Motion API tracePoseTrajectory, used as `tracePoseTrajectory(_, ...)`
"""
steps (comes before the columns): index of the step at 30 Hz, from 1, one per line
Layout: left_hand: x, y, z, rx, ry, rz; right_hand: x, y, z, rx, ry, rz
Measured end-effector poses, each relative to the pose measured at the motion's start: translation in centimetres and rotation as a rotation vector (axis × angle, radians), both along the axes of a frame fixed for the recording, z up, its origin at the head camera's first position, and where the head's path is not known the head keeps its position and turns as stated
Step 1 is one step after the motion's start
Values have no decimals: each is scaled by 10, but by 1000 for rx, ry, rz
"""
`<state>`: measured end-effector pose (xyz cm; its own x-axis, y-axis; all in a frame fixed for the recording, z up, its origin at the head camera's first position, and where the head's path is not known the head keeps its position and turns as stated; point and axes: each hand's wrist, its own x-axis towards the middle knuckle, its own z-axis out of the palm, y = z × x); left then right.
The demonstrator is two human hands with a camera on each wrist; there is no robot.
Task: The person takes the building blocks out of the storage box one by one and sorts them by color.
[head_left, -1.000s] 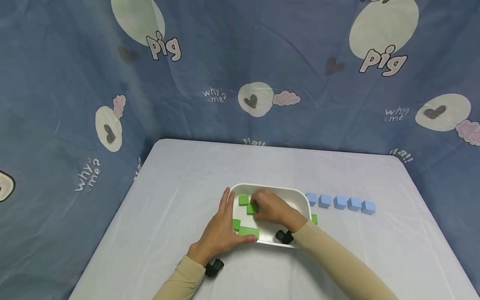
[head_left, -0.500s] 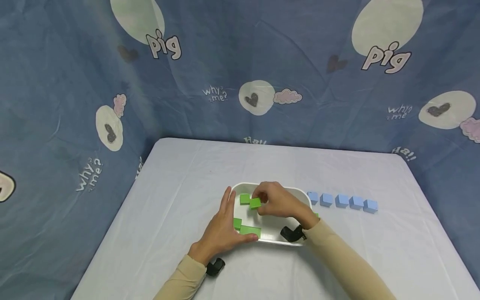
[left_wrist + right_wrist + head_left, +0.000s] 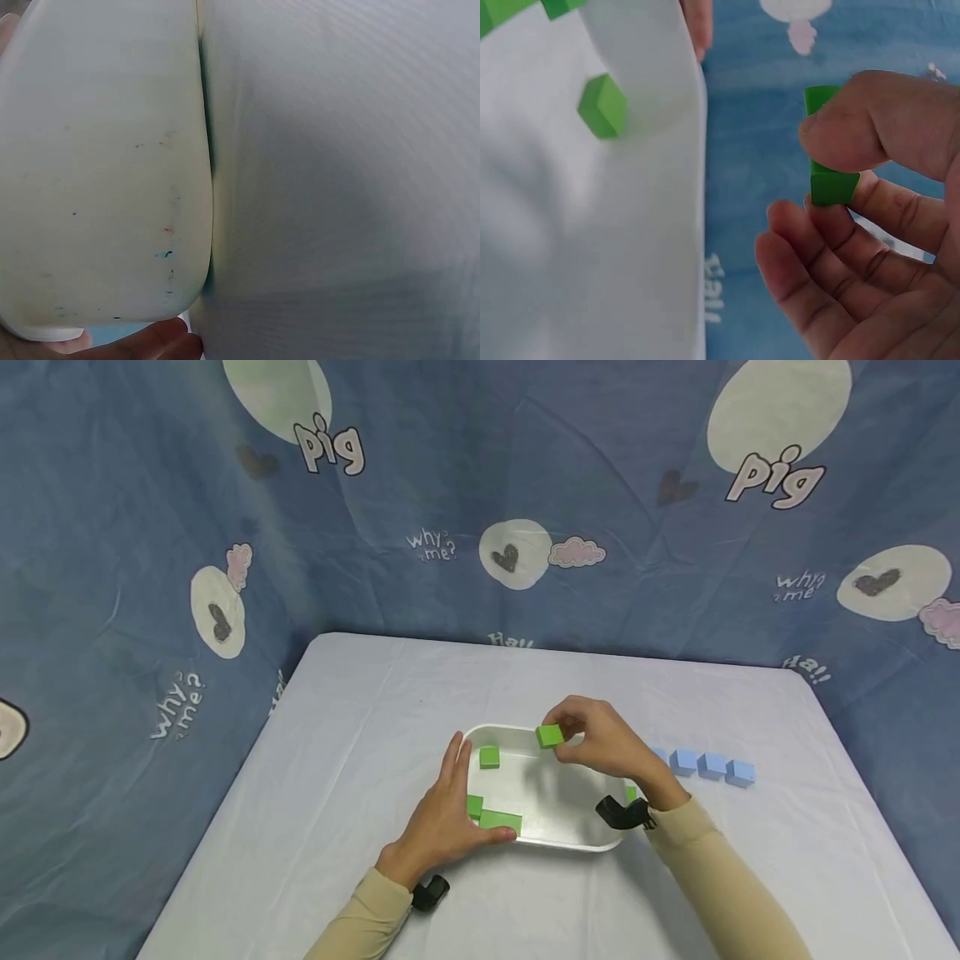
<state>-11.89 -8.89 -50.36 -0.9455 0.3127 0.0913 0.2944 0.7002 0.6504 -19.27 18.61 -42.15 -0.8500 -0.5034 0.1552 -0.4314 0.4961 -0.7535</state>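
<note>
A white tray (image 3: 570, 822) holds a green cube (image 3: 489, 757) near its far left corner. At its near left lie another green cube (image 3: 474, 807) and a longer green block (image 3: 500, 822). My left hand (image 3: 442, 818) rests against the tray's left end, fingers straight up along the side and thumb along the front rim. My right hand (image 3: 607, 739) pinches a green cube (image 3: 550, 736) between thumb and fingers, over the tray's far rim. In the right wrist view that cube (image 3: 835, 187) shows on both sides of the thumb.
Right of the tray, a row of blue cubes (image 3: 712, 766) stands on the white-covered table (image 3: 360, 718), partly hidden by the right hand. A green block (image 3: 631, 793) shows just outside the tray's right end. A blue patterned cloth (image 3: 420, 468) hangs behind the table.
My right hand has lifted a green cube from beside the far left one and carried it up and to the right. The left hand has stayed at the tray.
</note>
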Motion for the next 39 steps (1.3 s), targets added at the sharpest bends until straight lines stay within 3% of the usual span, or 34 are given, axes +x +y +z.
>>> tracePoseTrajectory(12,3,3,-2,-13,15,-5,12,56,3,54,60,-159)
tracePoseTrajectory(22,3,4,-2,-18,13,2,24,90,1,85,34,-256)
tracePoseTrajectory(39,2,2,1,-7,-3,7,53,128,-17,99,31,-364)
